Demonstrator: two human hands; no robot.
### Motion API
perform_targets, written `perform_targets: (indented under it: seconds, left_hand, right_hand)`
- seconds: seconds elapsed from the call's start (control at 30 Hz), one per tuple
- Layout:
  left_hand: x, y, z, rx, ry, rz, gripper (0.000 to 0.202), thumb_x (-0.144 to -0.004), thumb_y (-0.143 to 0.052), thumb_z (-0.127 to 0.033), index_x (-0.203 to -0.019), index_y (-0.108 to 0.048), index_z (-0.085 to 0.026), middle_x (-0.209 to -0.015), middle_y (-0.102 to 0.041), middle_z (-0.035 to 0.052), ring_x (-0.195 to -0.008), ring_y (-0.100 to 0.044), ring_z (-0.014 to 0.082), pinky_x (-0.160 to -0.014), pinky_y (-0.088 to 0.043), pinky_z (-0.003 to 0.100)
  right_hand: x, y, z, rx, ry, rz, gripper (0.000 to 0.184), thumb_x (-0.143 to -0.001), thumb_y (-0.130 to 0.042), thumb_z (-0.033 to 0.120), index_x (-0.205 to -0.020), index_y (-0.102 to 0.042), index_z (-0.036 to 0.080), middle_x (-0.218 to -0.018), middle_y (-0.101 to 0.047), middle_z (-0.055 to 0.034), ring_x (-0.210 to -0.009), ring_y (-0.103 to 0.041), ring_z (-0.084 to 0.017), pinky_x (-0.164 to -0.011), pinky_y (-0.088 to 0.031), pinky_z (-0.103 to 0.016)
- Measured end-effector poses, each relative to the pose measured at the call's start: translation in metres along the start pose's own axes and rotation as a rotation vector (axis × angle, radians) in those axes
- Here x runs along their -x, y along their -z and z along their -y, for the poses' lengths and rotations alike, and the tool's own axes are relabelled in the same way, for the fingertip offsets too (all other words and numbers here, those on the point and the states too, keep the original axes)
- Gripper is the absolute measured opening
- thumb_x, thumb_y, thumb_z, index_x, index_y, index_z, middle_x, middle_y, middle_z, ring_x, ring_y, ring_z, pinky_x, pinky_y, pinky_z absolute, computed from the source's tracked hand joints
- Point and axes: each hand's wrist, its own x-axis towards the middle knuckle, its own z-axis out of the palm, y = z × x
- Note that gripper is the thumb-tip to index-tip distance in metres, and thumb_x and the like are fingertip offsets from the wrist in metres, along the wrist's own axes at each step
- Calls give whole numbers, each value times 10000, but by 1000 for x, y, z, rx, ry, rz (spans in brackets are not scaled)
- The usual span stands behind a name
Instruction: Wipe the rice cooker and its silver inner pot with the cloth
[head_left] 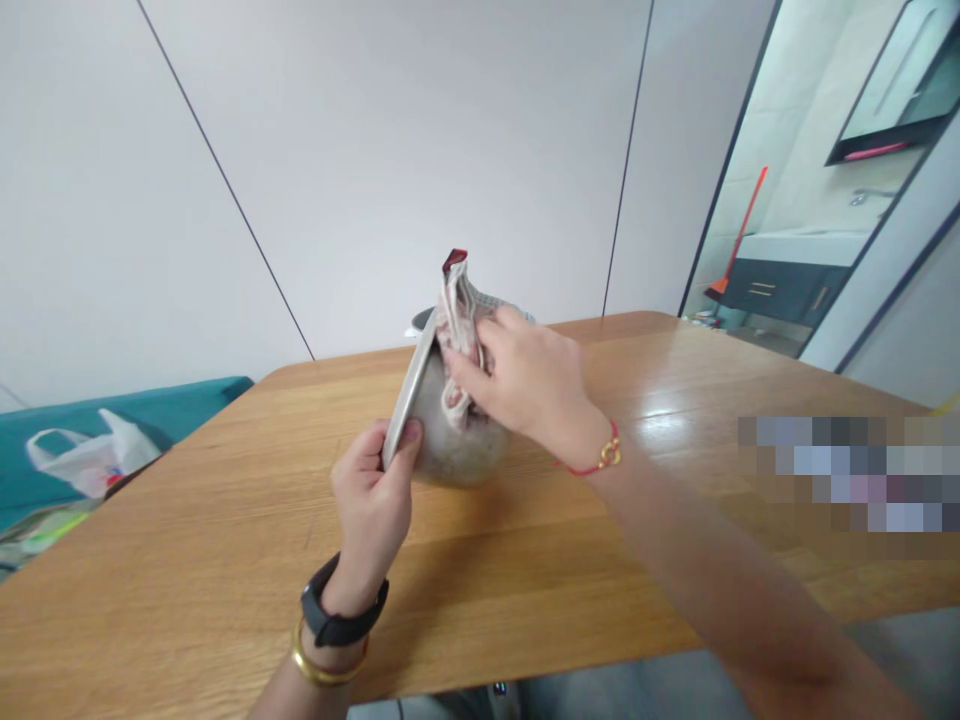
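Tilted on its side above the table is a metal bowl [457, 455] with a wide rim, its rounded outside turned to the right. My left hand [375, 490] pinches the near edge of that rim between thumb and fingers. Bunched against the bowl's outer wall is a pale patterned cloth [459, 320] with a dark red corner sticking up. My right hand [525, 375] is closed on the cloth and presses it to the metal. The bowl's inside faces away to the left and is hidden.
The wooden table [225, 540] stretches around the bowl. Behind the bowl, a dark round-topped object [422, 320] is mostly covered. A white plastic bag [97, 455] lies on the teal seat [187, 405] at left. White wall panels [450, 130] stand behind the table; a blurred patch covers the right.
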Motion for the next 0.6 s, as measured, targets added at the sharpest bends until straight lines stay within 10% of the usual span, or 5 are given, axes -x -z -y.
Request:
perform_targets:
  seconds: [0.13,0.37,0.6]
  left_hand:
    - [6,10,7,38,83,2,350,-836,-731,-451,-638,-618,-186,-566,-413,-30,-534,-348,117,-474,-299,217]
    - [5,8,28,228,188,38,207,-813,-763,-390,-800,-720,-187,-657,-589,-17,-583,-475,122,-535,-394,209]
    - [10,8,9,373,284,-32,289,-749,-827,-414,-728,-669,-173,-628,-568,-30,-557,-478,100,-514,-399,186]
  right_hand:
    - [-5,2,-13,6,11,79,491,-995,-418,558,-913,-737,194,-965,-648,-90,-777,-585,-193,-672,-406,-300]
    - [54,-1,37,130,235,32,282,-908,-552,437,-1028,-717,242,-1134,-655,-126,-899,-588,-279,-589,-400,-321]
    - [-44,0,-24,-269,-31,408,424,-897,-514,527,-747,-738,199,-784,-707,-62,-700,-622,-202,-682,-462,-325]
